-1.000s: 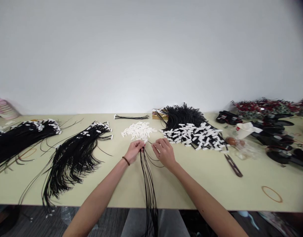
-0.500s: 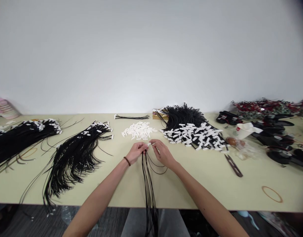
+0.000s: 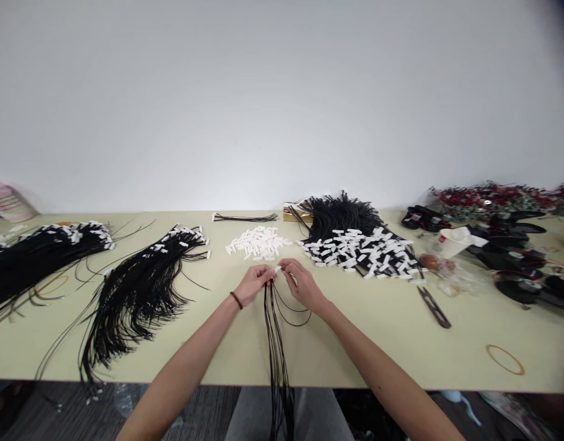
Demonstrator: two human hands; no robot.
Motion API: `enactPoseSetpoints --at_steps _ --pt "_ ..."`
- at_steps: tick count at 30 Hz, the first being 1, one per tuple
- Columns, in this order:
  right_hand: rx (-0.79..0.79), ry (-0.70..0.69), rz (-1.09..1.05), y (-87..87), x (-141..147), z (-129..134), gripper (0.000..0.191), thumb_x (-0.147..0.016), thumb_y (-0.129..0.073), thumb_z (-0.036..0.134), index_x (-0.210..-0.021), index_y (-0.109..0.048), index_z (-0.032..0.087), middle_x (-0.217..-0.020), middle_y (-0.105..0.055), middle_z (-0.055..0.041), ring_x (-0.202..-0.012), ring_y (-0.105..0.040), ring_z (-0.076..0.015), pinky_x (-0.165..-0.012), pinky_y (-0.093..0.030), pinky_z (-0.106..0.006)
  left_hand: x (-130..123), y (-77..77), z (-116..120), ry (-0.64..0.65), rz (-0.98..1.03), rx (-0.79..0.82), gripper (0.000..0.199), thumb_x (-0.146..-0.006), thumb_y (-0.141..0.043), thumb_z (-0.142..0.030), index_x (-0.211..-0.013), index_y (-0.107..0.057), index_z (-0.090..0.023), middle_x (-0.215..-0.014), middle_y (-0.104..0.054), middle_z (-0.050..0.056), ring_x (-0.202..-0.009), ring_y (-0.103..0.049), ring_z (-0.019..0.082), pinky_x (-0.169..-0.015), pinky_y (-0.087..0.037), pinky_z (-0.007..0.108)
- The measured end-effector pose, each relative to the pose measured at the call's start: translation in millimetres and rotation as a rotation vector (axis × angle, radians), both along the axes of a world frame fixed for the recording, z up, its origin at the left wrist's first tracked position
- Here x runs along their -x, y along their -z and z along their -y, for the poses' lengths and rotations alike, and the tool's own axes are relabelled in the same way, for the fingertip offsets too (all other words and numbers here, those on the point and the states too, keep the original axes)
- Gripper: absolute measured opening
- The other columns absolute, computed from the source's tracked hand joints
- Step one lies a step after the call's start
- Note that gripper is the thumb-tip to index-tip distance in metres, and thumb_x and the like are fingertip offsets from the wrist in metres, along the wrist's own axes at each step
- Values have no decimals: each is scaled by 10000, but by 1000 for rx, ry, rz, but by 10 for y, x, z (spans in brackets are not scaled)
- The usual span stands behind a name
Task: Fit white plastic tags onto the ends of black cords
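Observation:
Near the middle of the table, my left hand is closed on a small white connector with thin black wires hanging from it over the table's front edge. Close on its right, my right hand pinches at the connector, with the end of a looped black wire near its fingertips. The fingers hide part of the connector. Just beyond both hands lies a pile of loose white connectors.
Bundles of black wires with white connectors lie at the left. A connector pile tops black wires behind right. Brown snips, a rubber band, a paper cup and black parts are at the right.

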State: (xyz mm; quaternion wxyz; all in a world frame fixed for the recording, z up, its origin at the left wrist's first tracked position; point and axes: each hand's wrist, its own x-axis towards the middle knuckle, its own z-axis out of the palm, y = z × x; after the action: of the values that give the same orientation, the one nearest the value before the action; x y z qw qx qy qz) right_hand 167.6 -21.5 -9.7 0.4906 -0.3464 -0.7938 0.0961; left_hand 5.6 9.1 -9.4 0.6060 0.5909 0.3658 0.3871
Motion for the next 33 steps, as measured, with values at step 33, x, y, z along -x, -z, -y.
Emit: enactPoseSetpoints --at_steps 33 --pt "-340 202 411 -4 36 90 133 -802 -538 274 -898 -586 194 -1104 -579 -51 -1156 -413 -224 -992 -339 -429 1 65 -26 -205 250 260 345 -543 -762 -404 -673 -620 -118 -632 -587 10 -615 -496 104 -603 -372 232"
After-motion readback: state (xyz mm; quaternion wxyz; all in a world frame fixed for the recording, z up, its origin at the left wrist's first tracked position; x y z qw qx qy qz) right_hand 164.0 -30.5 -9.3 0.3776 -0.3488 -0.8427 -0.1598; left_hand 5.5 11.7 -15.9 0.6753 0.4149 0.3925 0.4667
